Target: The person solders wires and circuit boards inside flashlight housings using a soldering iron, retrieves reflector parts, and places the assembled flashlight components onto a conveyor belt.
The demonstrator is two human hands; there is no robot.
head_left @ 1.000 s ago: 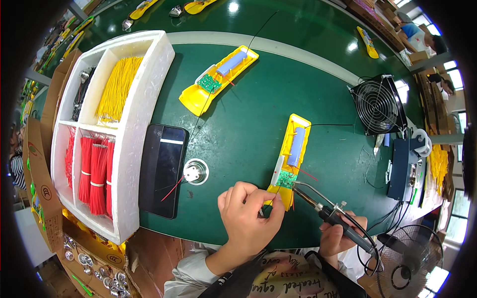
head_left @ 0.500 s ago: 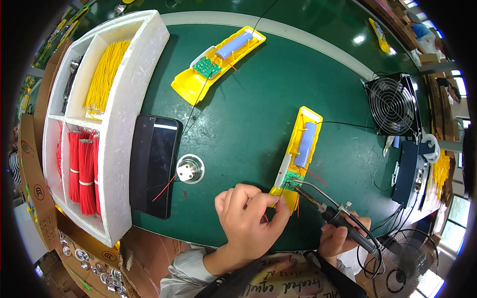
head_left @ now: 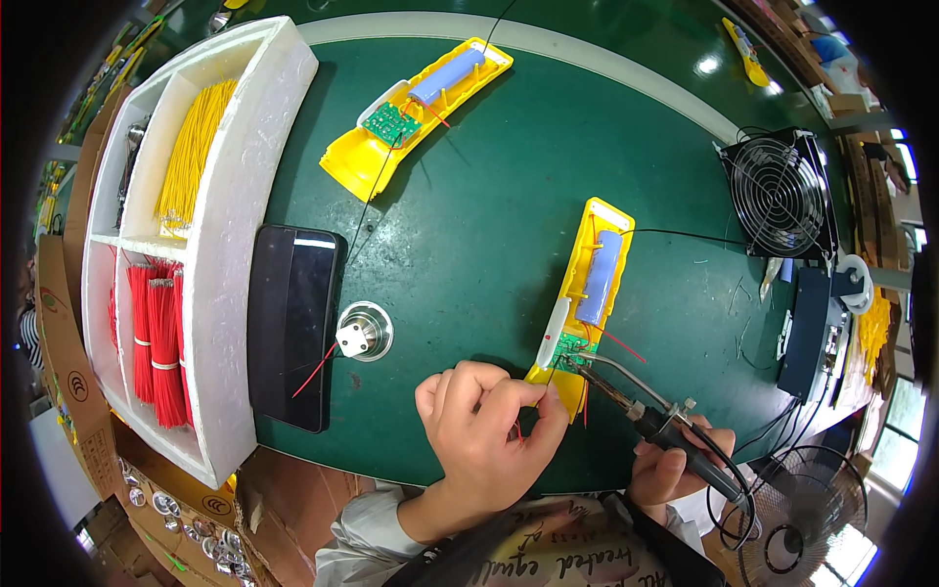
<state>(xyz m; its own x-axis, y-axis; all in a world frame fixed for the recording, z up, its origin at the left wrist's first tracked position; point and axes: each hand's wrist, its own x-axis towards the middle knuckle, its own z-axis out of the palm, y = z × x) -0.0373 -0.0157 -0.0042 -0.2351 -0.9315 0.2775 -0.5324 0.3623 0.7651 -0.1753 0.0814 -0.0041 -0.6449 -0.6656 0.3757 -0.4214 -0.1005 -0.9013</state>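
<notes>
My right hand (head_left: 680,470) is wrapped round the black handle of a soldering iron (head_left: 675,437), which has a curved metal feed tube alongside. Its tip meets a small green circuit board (head_left: 570,352) inside a yellow plastic housing (head_left: 595,269). Above the board in that housing lies a blue cylindrical battery (head_left: 602,277). My left hand (head_left: 494,416) is closed in a pinch at the housing's lower end, on a thin dark wire (head_left: 551,376) that runs up to the board. A red wire (head_left: 623,345) sticks out to the right.
A second yellow housing (head_left: 357,164) lies farther off. To the left are a dark phone-like slab (head_left: 293,333), a round metal part (head_left: 375,333) with a red wire, and a white foam box (head_left: 227,245) of yellow and red wires. A black fan (head_left: 781,196) and blue-grey unit (head_left: 804,333) stand right.
The whole view has shifted slightly, so the left-hand things appear a little farther left. Both hands keep their grips, and the iron's tip stays at the board.
</notes>
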